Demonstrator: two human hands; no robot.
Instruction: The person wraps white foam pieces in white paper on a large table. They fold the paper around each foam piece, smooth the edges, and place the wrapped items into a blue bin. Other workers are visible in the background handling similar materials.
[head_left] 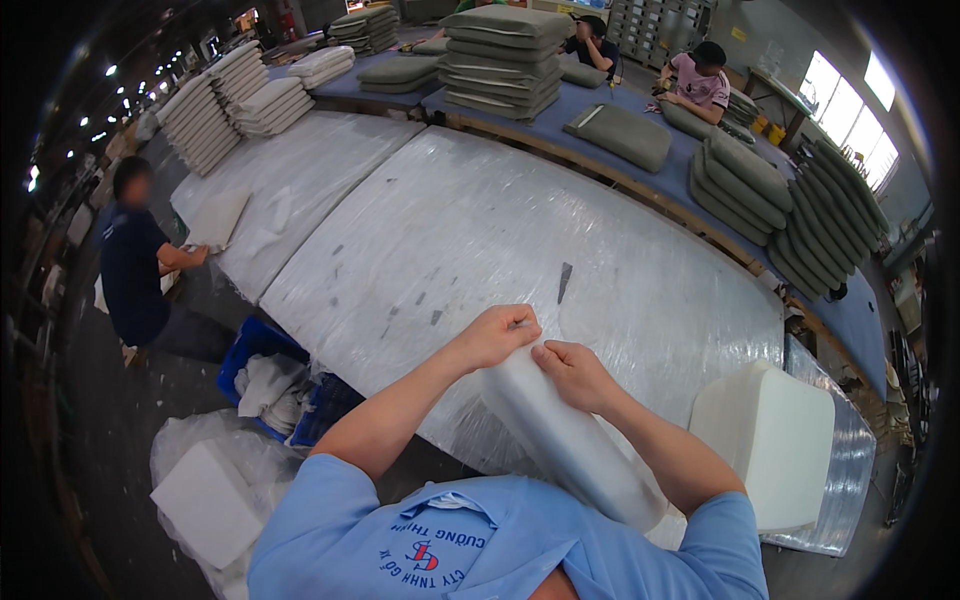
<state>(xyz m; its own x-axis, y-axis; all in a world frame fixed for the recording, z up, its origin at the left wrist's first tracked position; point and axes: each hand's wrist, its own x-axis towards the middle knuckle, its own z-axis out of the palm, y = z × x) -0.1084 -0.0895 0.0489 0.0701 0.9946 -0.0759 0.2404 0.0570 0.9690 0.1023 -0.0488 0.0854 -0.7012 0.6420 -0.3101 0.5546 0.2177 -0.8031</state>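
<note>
A long white cushion (pixel 570 430) stands tilted on its edge against my front, in what looks like a thin, translucent cover. My left hand (pixel 495 336) is closed in a pinch at its top end. Right beside it, my right hand (pixel 576 374) grips the same end, thumb pointing up. The cover's edge between my fingers is too small to make out. Beneath my hands is a table (pixel 480 230) wrapped in clear plastic film. To the right of my right arm rests a white foam cushion (pixel 765 440).
Blue-topped benches (pixel 640 185) behind the table carry stacks of grey-green cushions (pixel 505 60). White cushions (pixel 195 125) are piled at the far left. A co-worker (pixel 140 250) stands at left; others sit at the back. A blue crate (pixel 255 345) and bagged foam (pixel 205 500) lie at lower left.
</note>
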